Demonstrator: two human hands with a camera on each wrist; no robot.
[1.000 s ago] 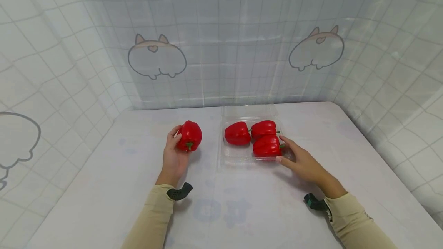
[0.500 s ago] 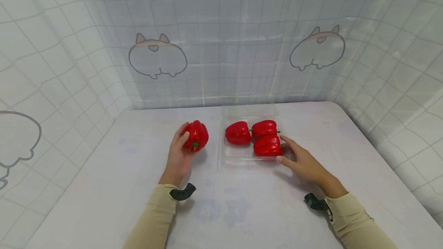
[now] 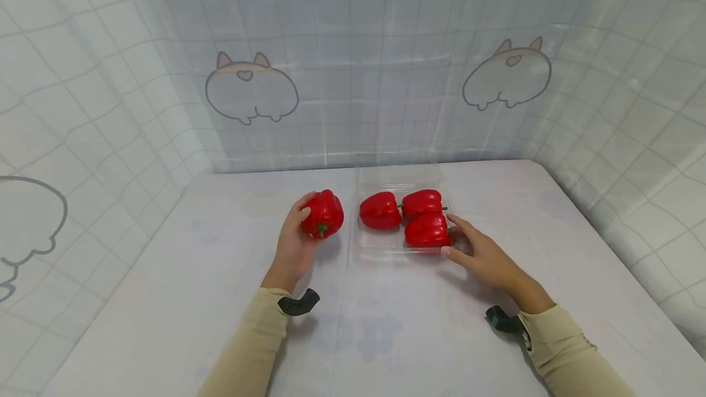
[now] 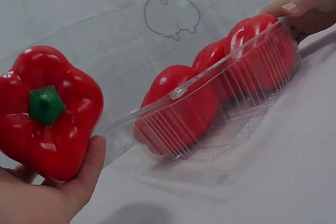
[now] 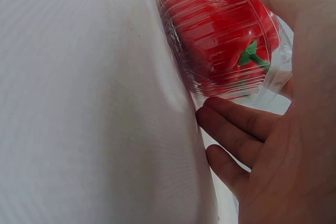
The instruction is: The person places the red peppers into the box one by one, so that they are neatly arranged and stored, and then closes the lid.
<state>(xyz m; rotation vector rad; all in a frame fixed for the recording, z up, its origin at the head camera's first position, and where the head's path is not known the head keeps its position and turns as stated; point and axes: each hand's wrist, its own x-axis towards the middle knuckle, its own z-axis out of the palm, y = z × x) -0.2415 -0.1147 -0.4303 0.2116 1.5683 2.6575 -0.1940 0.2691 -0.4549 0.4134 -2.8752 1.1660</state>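
My left hand (image 3: 295,250) holds a red bell pepper (image 3: 326,210) above the table, just left of a clear plastic container (image 3: 380,242). In the left wrist view the pepper's green stem (image 4: 46,106) faces the camera, with fingers beneath it. Inside the open container lie three more peppers: one at the left (image 3: 380,211), one at the back right (image 3: 421,204) and one at the front right (image 3: 426,231). My right hand (image 3: 488,262) grips the container's right end, its thumb at the rim. In the right wrist view several other fingers curl loosely below the container.
The container's clear lid (image 3: 398,174) is folded back behind it. A white cloth covers the table (image 3: 353,329). Grid-patterned curtains (image 3: 380,78) enclose the back and both sides. Each wrist bears a dark camera mount (image 3: 298,303).
My left hand has moved right with the bell pepper, closer to the container. The right hand and the three peppers in the container have stayed in place.
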